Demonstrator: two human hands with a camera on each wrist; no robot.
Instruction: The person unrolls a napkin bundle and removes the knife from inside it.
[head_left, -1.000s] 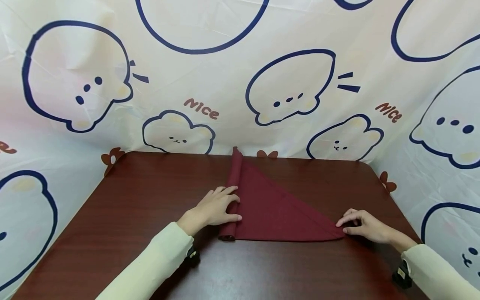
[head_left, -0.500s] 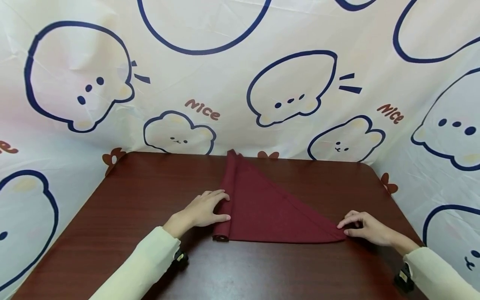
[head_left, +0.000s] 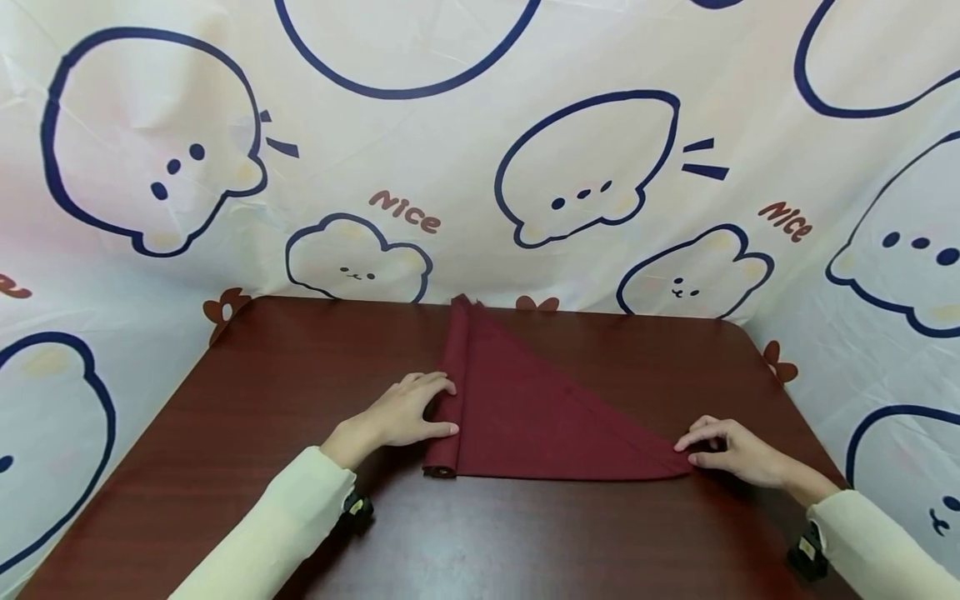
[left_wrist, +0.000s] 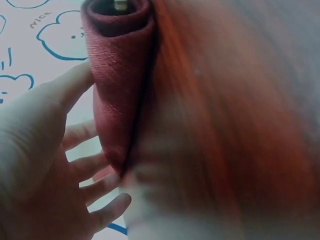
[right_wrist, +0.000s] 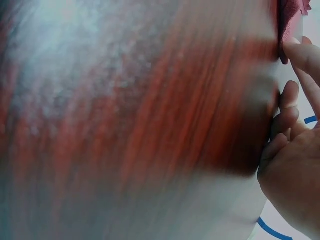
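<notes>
A dark red cloth (head_left: 536, 417) lies on the brown table, its left side rolled into a long tube and the rest tapering to a flat corner at the right. My left hand (head_left: 405, 410) rests along the roll (head_left: 447, 433), thumb and fingertips over it. In the left wrist view the fingers of that hand (left_wrist: 55, 150) are spread and nearly straight beside the roll (left_wrist: 117, 65), whose coiled end shows. At the right corner, the thumb and index finger of my right hand (head_left: 731, 452) pinch the cloth; only its tip (right_wrist: 289, 25) shows in the right wrist view.
The wood-grained table (head_left: 525, 542) has its far edge against a pale curtain (head_left: 450, 167) with blue-outlined cartoon drawings, which also runs down both sides. A dark wrist camera (head_left: 357, 508) hangs under the left sleeve, another (head_left: 808, 552) under the right.
My left hand and the roll have shifted a little to the left, and the far end of the roll leans further left. My right hand stays at the corner.
</notes>
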